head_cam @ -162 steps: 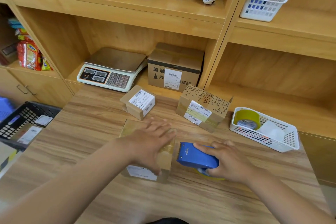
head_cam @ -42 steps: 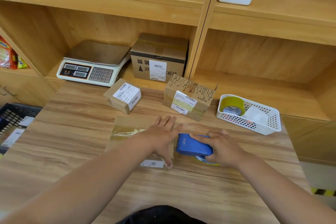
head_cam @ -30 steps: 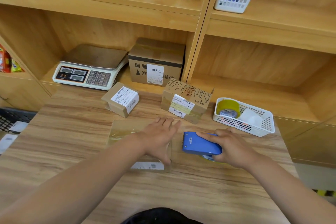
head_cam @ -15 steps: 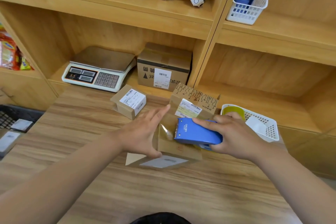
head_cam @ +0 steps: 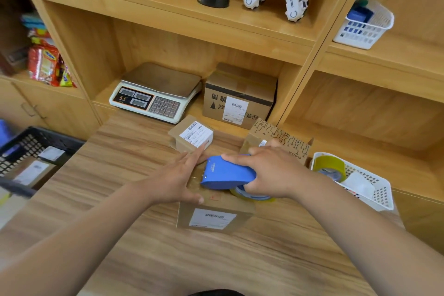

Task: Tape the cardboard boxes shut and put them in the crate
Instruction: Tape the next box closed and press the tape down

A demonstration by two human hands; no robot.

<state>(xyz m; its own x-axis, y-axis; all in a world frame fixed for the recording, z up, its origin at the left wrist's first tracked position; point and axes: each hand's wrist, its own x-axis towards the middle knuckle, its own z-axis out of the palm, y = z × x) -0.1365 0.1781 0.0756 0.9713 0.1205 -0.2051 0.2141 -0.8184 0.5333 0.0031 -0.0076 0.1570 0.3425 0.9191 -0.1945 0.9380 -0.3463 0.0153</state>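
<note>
1. A cardboard box (head_cam: 214, 212) is set on the wooden table (head_cam: 134, 142), steadied by the flat, spread left hand (head_cam: 176, 179).
2. A blue tape dispenser (head_cam: 228, 172) is gripped on the box top by the curled right hand (head_cam: 269, 173).

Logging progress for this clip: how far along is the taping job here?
Done: at least one labelled parcel lies in the black crate. In hand: the left hand presses flat on the front box while the right hand grips the blue tape dispenser over its top. Left: crating that box, plus the small labelled box and the patterned box behind it on the table; their taping is unclear.
</note>
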